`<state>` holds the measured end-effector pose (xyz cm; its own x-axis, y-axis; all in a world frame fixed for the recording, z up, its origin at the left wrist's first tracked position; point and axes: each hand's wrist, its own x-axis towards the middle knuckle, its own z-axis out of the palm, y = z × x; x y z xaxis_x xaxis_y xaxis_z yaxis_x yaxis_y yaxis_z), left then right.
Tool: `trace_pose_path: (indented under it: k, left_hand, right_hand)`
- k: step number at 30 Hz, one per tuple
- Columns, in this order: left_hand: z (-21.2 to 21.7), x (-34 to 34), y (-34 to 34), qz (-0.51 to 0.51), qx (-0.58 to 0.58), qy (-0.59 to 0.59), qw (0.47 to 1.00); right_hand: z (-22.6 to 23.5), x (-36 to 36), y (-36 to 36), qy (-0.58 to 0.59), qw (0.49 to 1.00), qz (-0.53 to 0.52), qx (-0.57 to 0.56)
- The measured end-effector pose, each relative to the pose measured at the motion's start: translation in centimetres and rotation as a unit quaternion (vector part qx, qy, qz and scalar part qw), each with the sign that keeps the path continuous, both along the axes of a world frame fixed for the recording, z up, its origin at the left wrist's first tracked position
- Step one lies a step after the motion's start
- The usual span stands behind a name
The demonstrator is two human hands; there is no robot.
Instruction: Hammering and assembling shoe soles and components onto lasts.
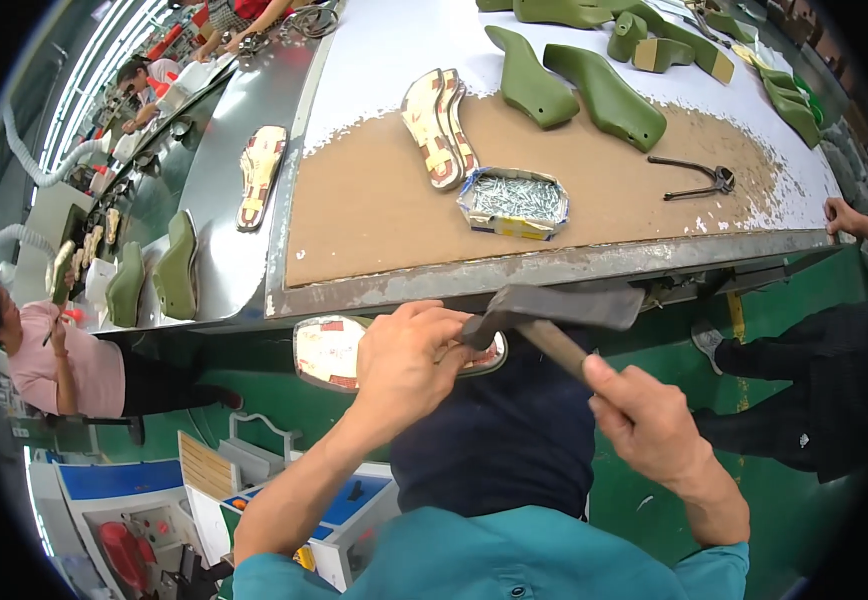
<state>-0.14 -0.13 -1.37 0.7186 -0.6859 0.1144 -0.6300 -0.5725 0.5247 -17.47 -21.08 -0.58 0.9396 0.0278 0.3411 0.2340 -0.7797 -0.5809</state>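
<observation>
My right hand [649, 415] grips the wooden handle of a hammer [564, 308], whose dark metal head hangs just below the worktable's front edge. My left hand [409, 360] is closed over a shoe last with a pale insole [329, 350] on it, held on my lap with the sole facing up. The hammer head sits right beside my left fingers, over the insole's right end.
On the worn brown worktable [374, 220] lie a small box of nails [514, 200], two insoles [437, 128], pincers [694, 180] and several green shoe lasts [604, 95]. A metal conveyor [224, 200] at left carries an insole and lasts. Other people sit at left and right.
</observation>
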Motion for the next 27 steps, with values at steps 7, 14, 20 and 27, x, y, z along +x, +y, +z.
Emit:
trace_pose_path:
  k: [7, 14, 20, 27]
  left_hand:
    - [1.9, 1.0, 2.0, -0.132, 0.169, -0.064, 0.975]
    - [2.3, 1.0, 1.3, -0.158, 0.166, -0.075, 0.971]
    - [2.2, 0.7, 1.0, -0.14, 0.184, -0.064, 0.971]
    - [2.3, 0.8, 1.3, -0.132, 0.18, -0.061, 0.973]
  right_hand:
    - [-3.2, -2.0, 1.0, 0.17, 0.88, -0.167, 0.41]
    - [-6.7, -3.6, 3.1, 0.222, 0.77, -0.192, 0.566]
    - [-6.3, -3.4, 2.2, 0.039, 0.938, -0.179, 0.293]
    - [-1.9, -2.1, 0.3, -0.066, 0.981, -0.098, 0.152]
